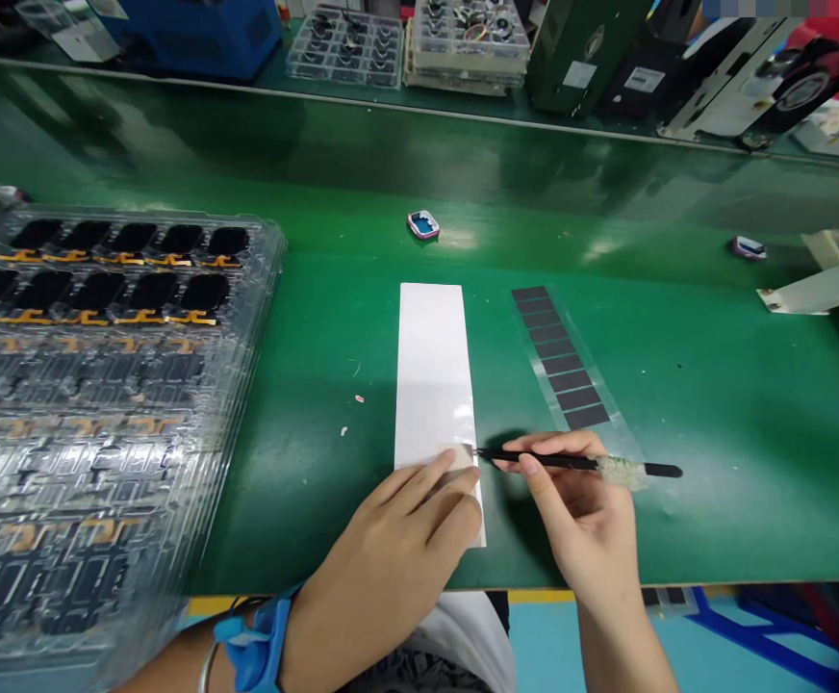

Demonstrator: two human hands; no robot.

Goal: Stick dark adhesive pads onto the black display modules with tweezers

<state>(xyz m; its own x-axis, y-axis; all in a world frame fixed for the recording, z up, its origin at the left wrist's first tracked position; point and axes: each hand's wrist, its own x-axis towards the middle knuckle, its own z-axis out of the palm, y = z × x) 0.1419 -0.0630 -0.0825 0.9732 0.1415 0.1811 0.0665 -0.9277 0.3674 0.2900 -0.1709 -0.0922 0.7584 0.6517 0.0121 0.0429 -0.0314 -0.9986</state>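
My left hand [409, 529] rests on the near end of a long white strip [432, 366] lying on the green table, fingers together and pressing it down. My right hand [578, 515] pinches black tweezers [578, 463] held level, their tip touching the strip's right edge beside my left fingertips. A clear strip carrying several dark rectangular pads [562, 358] lies just right of the white strip.
A stack of clear plastic trays [94, 404] with dark parts and orange flex cables fills the left. A small pink-and-blue part [423, 225] lies farther back, another small part [750, 248] at the right. Trays and boxes [405, 43] line the far edge.
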